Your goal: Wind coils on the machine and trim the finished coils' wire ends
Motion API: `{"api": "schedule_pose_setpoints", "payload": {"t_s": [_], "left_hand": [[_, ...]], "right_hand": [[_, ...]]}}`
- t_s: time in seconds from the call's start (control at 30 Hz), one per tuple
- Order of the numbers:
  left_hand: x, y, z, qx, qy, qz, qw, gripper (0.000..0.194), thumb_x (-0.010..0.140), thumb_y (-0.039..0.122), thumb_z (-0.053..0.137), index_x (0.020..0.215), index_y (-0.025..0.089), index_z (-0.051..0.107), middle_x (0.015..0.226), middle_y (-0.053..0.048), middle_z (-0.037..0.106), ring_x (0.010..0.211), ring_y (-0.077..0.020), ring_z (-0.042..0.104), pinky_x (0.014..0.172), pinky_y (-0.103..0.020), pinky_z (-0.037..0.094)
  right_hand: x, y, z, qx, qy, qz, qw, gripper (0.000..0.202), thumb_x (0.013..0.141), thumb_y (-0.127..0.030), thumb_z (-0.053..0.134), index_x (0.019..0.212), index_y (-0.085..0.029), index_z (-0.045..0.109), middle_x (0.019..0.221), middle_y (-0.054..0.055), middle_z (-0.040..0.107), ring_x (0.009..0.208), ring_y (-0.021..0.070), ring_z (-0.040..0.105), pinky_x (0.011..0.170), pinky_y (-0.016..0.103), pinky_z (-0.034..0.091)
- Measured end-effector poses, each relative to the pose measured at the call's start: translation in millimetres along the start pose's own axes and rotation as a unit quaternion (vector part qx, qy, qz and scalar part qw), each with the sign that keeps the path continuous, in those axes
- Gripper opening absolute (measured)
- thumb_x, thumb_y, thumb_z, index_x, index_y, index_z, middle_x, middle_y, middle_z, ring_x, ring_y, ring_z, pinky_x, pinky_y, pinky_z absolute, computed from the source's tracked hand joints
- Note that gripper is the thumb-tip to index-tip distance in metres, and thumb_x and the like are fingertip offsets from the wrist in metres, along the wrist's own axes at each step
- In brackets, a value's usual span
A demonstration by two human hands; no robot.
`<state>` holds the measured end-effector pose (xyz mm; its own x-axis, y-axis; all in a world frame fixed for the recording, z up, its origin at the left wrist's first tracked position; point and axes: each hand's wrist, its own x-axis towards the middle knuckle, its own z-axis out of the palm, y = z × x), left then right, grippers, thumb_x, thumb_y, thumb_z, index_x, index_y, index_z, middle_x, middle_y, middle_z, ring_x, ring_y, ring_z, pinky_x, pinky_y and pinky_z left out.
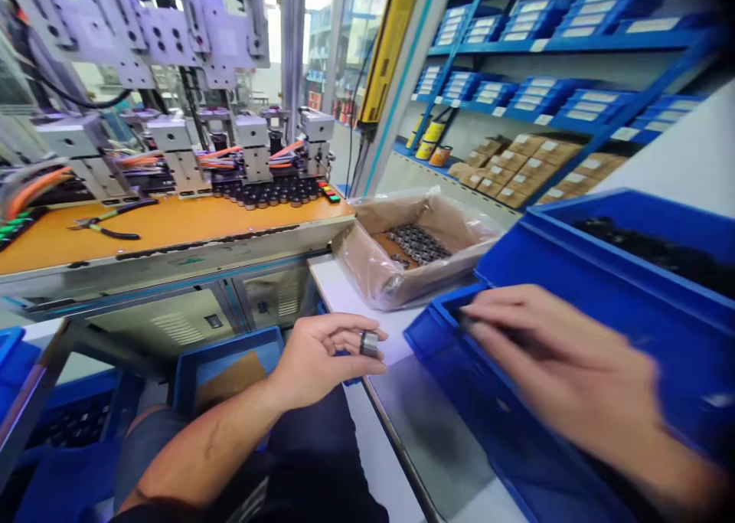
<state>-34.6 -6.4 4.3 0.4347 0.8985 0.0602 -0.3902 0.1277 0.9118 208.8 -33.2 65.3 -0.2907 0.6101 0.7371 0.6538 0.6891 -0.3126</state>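
My left hand holds a small metal cylinder with a dark band between thumb and fingers, above the edge of the white table. On the right, my right hand is over a blue bin, thumb and fingertips pinched together. Something small and dark shows at those fingertips, too blurred to identify. Beyond the hands, a plastic-lined cardboard box holds many small metal parts.
A larger blue bin with black parts stands at the right. Behind the orange bench, with pliers and black round parts, is a machine. Blue bins sit low at the left.
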Motion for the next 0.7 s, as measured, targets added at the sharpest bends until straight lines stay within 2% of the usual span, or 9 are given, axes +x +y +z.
{"api": "schedule_pose_setpoints", "payload": {"t_s": [0.1, 0.2, 0.3, 0.43, 0.57, 0.7], "left_hand": [[-1.3, -5.0, 7.8, 0.015, -0.017, 0.004, 1.000, 0.042, 0.057, 0.013, 0.089, 0.096, 0.014, 0.075, 0.095, -0.008, 0.079, 0.077, -0.0155, 0.075, 0.073, -0.024, 0.061], [-1.4, -8.9, 15.4, 0.031, -0.019, 0.005, 0.999, 0.041, 0.054, 0.012, 0.090, 0.093, 0.013, 0.076, 0.084, -0.006, 0.080, 0.072, -0.0158, 0.075, 0.071, -0.023, 0.062], [0.8, -12.9, 21.3, 0.015, -0.022, -0.015, 1.000, 0.042, 0.052, 0.010, 0.090, 0.092, 0.012, 0.076, 0.076, -0.003, 0.079, 0.068, -0.0148, 0.075, 0.069, -0.022, 0.062], [3.5, -17.0, 23.8, -0.013, -0.028, -0.034, 0.999, 0.044, 0.051, 0.008, 0.090, 0.093, 0.013, 0.075, 0.076, -0.002, 0.079, 0.069, -0.0143, 0.075, 0.070, -0.021, 0.062], [2.6, -17.4, 22.2, 0.002, -0.015, -0.038, 0.999, 0.047, 0.052, 0.016, 0.092, 0.095, 0.012, 0.074, 0.077, -0.004, 0.079, 0.069, -0.0164, 0.074, 0.069, -0.026, 0.062], [0.4, -15.5, 21.0, 0.012, -0.019, -0.049, 0.999, 0.048, 0.053, 0.021, 0.092, 0.096, 0.012, 0.074, 0.080, -0.005, 0.079, 0.073, -0.0189, 0.075, 0.076, -0.032, 0.063]], "right_hand": [[-14.4, -11.5, 31.8, 0.086, -0.033, -0.010, 0.996, 0.021, 0.089, -0.006, 0.059, 0.105, -0.019, 0.064, 0.092, 0.006, 0.064, 0.084, 0.0151, 0.064, 0.069, 0.025, 0.054], [-21.3, -19.0, 48.2, 0.132, -0.041, -0.012, 0.990, 0.020, 0.089, -0.004, 0.058, 0.103, -0.017, 0.060, 0.089, 0.006, 0.063, 0.083, 0.0136, 0.064, 0.071, 0.024, 0.056], [-24.5, -18.8, 47.5, 0.122, -0.039, -0.021, 0.992, 0.019, 0.087, -0.002, 0.059, 0.101, -0.016, 0.060, 0.091, 0.007, 0.062, 0.083, 0.0132, 0.063, 0.070, 0.023, 0.056], [-26.4, -15.0, 42.0, 0.107, -0.027, -0.031, 0.993, 0.022, 0.087, -0.001, 0.058, 0.104, -0.015, 0.061, 0.092, 0.008, 0.060, 0.084, 0.0134, 0.062, 0.071, 0.024, 0.056], [-28.3, -12.7, 41.0, 0.103, -0.052, -0.068, 0.991, 0.030, 0.088, -0.005, 0.058, 0.116, -0.014, 0.058, 0.103, 0.013, 0.061, 0.094, 0.0186, 0.062, 0.075, 0.031, 0.058], [-31.0, -10.7, 42.0, 0.055, -0.048, -0.089, 0.993, 0.030, 0.089, -0.007, 0.061, 0.117, -0.014, 0.058, 0.102, 0.012, 0.061, 0.093, 0.0195, 0.063, 0.074, 0.032, 0.059]]}}
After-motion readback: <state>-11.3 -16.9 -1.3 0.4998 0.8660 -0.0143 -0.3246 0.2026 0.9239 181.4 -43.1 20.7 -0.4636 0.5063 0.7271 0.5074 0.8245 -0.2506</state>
